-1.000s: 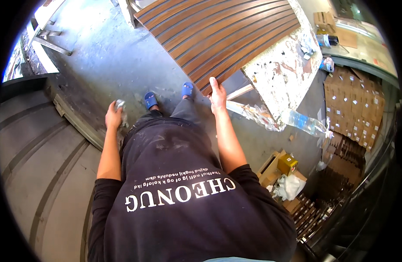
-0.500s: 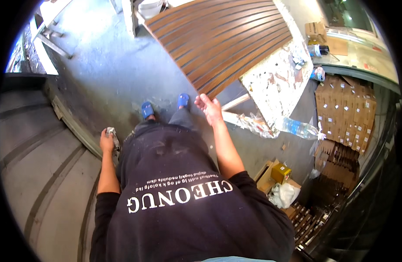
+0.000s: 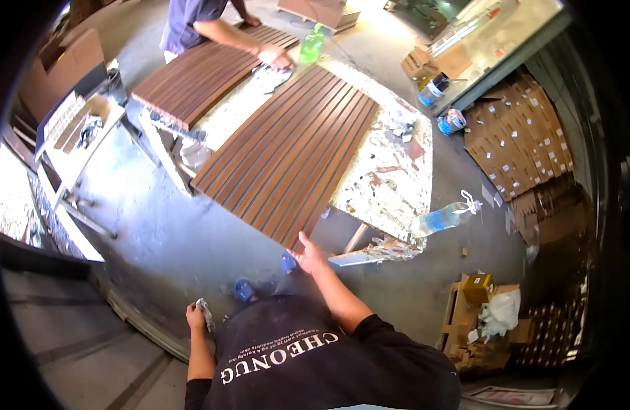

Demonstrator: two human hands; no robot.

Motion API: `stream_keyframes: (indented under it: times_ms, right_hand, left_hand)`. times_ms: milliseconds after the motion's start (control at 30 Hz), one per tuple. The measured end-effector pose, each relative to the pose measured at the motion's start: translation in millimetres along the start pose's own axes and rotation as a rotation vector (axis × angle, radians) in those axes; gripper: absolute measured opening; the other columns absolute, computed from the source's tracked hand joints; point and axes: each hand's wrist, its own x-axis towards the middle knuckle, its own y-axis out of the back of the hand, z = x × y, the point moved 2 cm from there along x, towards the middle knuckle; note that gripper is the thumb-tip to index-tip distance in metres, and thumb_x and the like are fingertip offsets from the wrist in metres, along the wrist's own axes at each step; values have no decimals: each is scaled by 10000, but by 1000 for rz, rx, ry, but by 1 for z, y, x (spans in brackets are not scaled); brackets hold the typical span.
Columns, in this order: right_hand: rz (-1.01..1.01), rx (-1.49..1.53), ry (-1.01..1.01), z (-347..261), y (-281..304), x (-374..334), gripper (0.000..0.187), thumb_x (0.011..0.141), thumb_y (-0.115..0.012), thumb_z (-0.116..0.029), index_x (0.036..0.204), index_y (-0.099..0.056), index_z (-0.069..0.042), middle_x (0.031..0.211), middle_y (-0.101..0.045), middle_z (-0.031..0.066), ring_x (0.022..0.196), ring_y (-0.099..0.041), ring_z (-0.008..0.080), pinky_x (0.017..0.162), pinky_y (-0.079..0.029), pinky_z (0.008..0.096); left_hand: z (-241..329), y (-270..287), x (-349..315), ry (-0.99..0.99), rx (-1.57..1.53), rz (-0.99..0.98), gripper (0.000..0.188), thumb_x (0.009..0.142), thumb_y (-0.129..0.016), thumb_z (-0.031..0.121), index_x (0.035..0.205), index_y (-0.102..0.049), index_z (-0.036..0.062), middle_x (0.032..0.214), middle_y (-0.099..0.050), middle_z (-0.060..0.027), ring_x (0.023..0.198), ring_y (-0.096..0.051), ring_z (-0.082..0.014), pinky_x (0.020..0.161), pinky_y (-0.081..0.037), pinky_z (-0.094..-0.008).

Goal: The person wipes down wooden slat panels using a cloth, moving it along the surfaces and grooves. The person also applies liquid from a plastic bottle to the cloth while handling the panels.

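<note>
A brown grooved wooden panel (image 3: 287, 150) lies slanted on a paint-spattered white worktable (image 3: 397, 184), its near corner jutting past the table. At that corner is my right hand (image 3: 311, 256), thumb by the panel's edge and fingers curled at its underside. Down at my left side, my left hand (image 3: 195, 318) is closed around a crumpled greyish rag (image 3: 205, 313). Across the table, a co-worker's hand (image 3: 274, 58) presses a white cloth (image 3: 268, 78) near a second grooved panel (image 3: 198, 82).
A green bottle (image 3: 312, 44) stands at the table's far side. A clear bottle (image 3: 441, 220) hangs by the near right corner. Stacked cardboard (image 3: 520, 137) leans at the right, with an open carton (image 3: 458, 311) on the floor. Grey steps (image 3: 55, 328) lie at the left.
My view has lifted, bringing the co-worker and the second panel into sight. My right hand stays at the panel's near corner, and my left still holds the rag.
</note>
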Motion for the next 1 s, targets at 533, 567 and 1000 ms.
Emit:
stream_keyframes:
  times_ms: [533,567,1000]
  right_hand:
    - [16,-382,45,-2,9,-15,456,887,-604,-385,1205,-489,-80,1149,-546,76,924,-582,176,790,-515,356]
    - [-4,-377,30,-7,8,-21,442,885,-608,-386,1186,-493,-84,1081,-566,82,800,-603,148,755,-516,329]
    - [-320,-505,650,-63,-60,18,239,907,-603,-165,1072,-569,5,940,-631,47,869,-608,114,789,-497,253]
  left_hand:
    - [267,-53,-18,-103,-733,-495,245,870,-606,285,957,-596,57,714,-578,-32,577,-543,-120,501,-427,-245]
    - [276,-59,-19,-103,-778,-503,250,879,-579,291,940,-588,49,691,-573,-47,565,-545,-133,498,-433,-256]
    - [364,-102,-65,-245,-598,-555,239,936,-515,212,948,-627,1,785,-641,-40,655,-588,-115,586,-463,-235]
